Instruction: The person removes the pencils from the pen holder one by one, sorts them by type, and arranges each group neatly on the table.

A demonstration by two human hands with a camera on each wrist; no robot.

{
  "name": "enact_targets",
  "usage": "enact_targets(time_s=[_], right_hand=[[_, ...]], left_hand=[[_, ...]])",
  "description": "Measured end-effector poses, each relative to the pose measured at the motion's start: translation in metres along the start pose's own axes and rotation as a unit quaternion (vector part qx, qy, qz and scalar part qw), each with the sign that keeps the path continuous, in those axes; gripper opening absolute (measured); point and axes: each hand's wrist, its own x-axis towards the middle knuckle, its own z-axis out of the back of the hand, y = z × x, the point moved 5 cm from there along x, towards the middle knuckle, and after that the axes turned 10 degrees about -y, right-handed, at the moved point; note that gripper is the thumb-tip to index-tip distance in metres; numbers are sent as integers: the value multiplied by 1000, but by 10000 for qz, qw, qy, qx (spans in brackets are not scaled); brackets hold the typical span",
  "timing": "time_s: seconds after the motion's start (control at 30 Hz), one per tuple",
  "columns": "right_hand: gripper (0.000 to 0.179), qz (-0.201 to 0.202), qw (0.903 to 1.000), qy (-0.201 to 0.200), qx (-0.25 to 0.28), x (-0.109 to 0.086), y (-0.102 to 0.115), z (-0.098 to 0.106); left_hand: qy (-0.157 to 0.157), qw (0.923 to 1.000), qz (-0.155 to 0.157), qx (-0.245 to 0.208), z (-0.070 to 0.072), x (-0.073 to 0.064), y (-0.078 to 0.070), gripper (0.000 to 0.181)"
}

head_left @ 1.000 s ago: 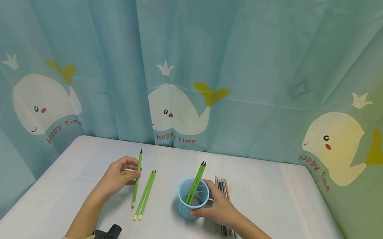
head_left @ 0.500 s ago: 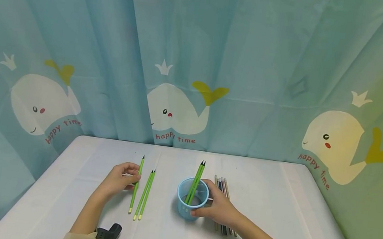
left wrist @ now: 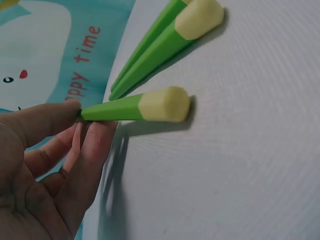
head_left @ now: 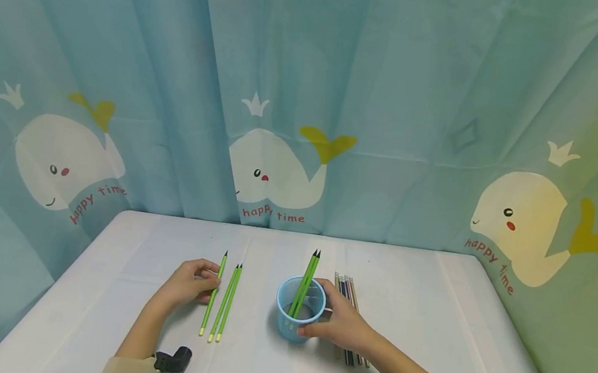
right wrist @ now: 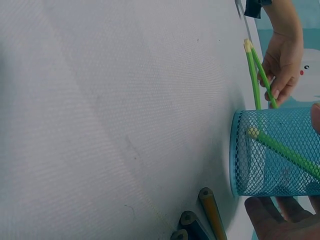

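My left hand (head_left: 187, 285) pinches a green pencil (left wrist: 115, 109) between thumb and fingers. Its black tip points toward the back and its pale yellow end toward me, close over the table. Just to its right, two more green pencils (head_left: 225, 305) lie side by side. My right hand (head_left: 341, 322) grips a blue mesh pencil cup (right wrist: 275, 150) around its right side, with the thumb at the near side. Inside the cup, two green pencils (head_left: 305, 284) stand leaning, black tips up.
Several differently coloured pencils (head_left: 348, 289) lie in a row beyond my right hand, partly hidden by it; a few of their ends (right wrist: 187, 220) show beside the cup. A blue curtain (head_left: 399, 99) with whale prints hangs behind the white table (head_left: 428, 320).
My left hand has come a little toward me, and the green pencil in it now slants nearly parallel to the two lying pencils. The right hand and the cup have stayed put.
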Motion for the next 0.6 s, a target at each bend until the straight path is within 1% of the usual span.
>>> enact_targets(time_s=[0.2,0.4,0.6], right_hand=[[83,43,10000,32,37,0,2,-1],[85,-86,9999,15,52,0,0,0],[85,25,10000,-5,-87,-1,1,0]], left_hand=[[-43,9996,-7,265,-3,2,1,30],[-60,9981,-119,602,-9,3,1,29],[-142,9954,-208,922,-13,2,-1,29]])
